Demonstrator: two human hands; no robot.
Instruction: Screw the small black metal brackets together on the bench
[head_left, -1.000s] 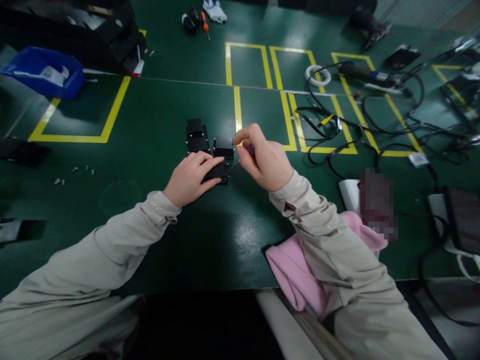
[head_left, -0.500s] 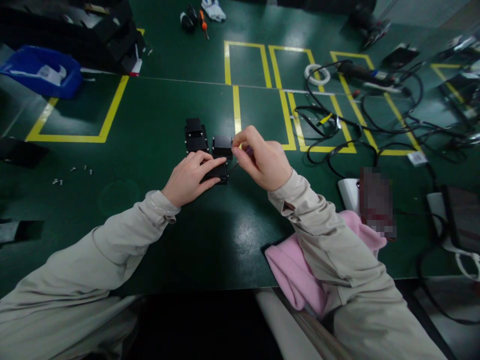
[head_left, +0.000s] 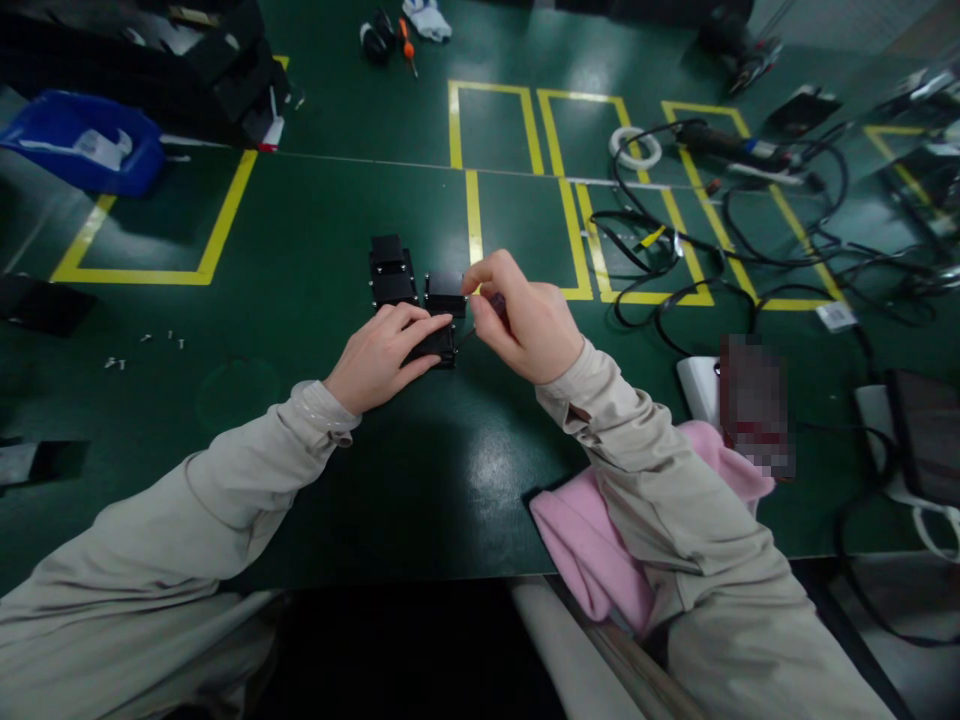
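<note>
Both arms extend forward and converge toward the centre, forearms covered by beige sleeves down to the wrists. The left hand [head_left: 380,355] lies palm down, wrist low, fingers [head_left: 420,327] extended and pressed flat, pointing toward the right hand. The right hand [head_left: 527,320] sits just beside those fingertips, raised higher, wrist bent, back of the hand facing the camera. Its thumb and index finger are pinched together at the top, the remaining fingers curled inward. The two hands are close but not touching.
</note>
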